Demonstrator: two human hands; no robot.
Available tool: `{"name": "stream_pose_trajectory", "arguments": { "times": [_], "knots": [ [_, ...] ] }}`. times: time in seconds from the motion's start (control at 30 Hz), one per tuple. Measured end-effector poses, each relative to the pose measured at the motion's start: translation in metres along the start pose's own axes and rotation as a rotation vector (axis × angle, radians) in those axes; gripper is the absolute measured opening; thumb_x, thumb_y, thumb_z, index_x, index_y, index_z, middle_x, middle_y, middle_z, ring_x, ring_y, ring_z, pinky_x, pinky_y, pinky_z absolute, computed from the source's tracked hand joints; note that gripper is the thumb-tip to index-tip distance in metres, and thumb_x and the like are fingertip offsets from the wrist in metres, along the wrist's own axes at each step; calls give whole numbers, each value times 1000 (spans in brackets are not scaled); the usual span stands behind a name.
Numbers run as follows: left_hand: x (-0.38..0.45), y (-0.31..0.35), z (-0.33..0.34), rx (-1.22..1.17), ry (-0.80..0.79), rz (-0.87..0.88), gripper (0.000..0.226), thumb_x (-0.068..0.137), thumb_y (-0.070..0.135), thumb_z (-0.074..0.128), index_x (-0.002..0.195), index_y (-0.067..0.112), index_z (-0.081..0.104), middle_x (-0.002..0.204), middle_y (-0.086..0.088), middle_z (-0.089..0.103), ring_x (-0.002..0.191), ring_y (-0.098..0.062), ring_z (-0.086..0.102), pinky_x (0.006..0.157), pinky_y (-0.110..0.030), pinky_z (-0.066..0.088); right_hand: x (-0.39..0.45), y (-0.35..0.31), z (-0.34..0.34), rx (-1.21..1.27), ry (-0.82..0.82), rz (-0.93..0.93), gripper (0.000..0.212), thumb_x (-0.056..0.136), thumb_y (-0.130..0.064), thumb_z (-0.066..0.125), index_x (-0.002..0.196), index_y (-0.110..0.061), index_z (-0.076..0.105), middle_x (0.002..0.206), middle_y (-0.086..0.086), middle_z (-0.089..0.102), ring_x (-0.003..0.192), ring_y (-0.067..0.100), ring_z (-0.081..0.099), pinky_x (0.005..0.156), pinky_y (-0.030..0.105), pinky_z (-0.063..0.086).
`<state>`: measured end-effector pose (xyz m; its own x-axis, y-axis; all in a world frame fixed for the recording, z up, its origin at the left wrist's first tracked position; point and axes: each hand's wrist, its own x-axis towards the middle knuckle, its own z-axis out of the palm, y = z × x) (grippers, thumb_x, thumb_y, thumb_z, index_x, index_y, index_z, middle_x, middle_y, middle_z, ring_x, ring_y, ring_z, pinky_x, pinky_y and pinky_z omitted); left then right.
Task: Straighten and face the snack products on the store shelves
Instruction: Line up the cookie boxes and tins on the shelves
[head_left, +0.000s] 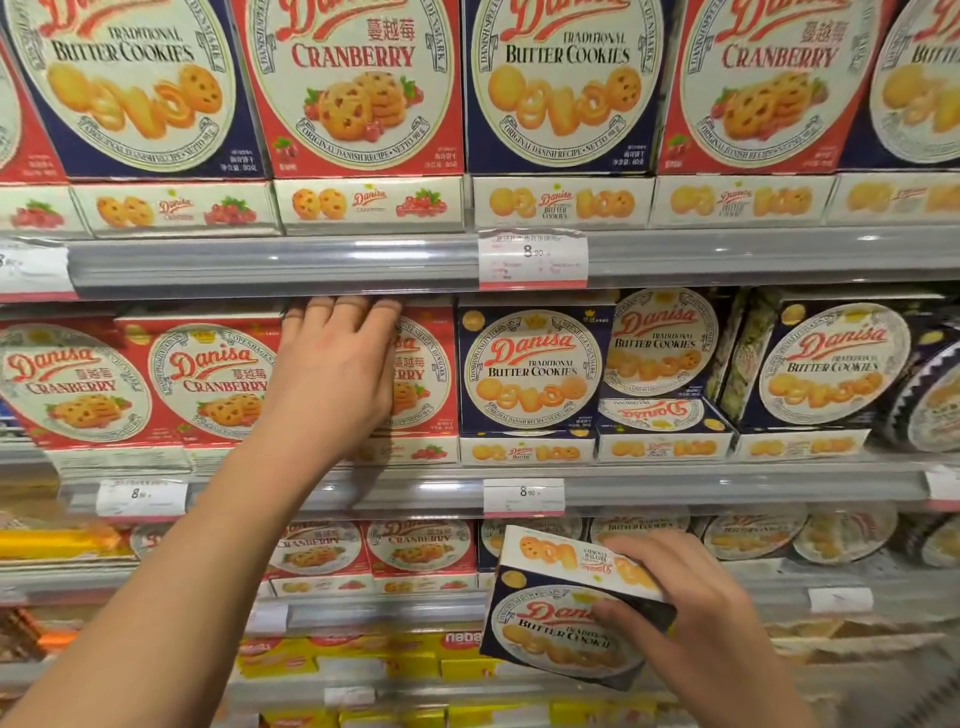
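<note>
My left hand (340, 364) reaches into the middle shelf and lies over the front of a red Danisa cranberry box (423, 374), fingers hooked over its top edge. My right hand (691, 618) holds a blue Danisa butter cookies box (550, 618) in front of the lower shelves, thumb on its front face and fingers over its top. More red cranberry boxes (218, 379) stand to the left. Blue butter cookie boxes (532, 371) stand to the right, some of them tilted or lying upside down (657, 418).
The top shelf carries large cranberry and butter cookie boxes (563, 78) over flat ones. Grey shelf rails with price tags (532, 257) run across. Lower shelves hold more Danisa boxes (418, 545) and yellow packs (415, 660). Round tins (930, 400) sit at far right.
</note>
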<state>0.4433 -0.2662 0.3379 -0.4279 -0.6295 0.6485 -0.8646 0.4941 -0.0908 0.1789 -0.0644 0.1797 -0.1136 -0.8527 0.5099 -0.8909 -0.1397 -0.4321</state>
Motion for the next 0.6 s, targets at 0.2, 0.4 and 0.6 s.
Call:
{"name": "stream_pose_trajectory", "arguments": {
  "times": [0.2,0.4,0.6],
  "knots": [
    [-1,0,-8,-6,-13,-21,46,97,33,42,136,12,55,124,-17,63,112,-40,53,97,-55,40,2,-5,4,-28,39,-24,52,76,-53,73,120,-26,67,113,-17,63,104,10,59,81,28,52],
    [-1,-1,-13,-18,-48,-29,48,94,34,47,136,13,55,125,-16,63,117,-40,53,97,-54,40,0,-3,7,-16,33,-45,53,82,-63,62,124,-30,63,116,-19,62,107,11,59,78,33,55],
    [1,-9,-14,-73,-92,-23,51,93,38,48,138,15,54,126,-17,63,118,-42,52,99,-56,40,1,-5,4,-13,42,-49,52,84,-62,61,124,-29,64,118,-21,61,110,10,58,80,32,55]
  ]
}}
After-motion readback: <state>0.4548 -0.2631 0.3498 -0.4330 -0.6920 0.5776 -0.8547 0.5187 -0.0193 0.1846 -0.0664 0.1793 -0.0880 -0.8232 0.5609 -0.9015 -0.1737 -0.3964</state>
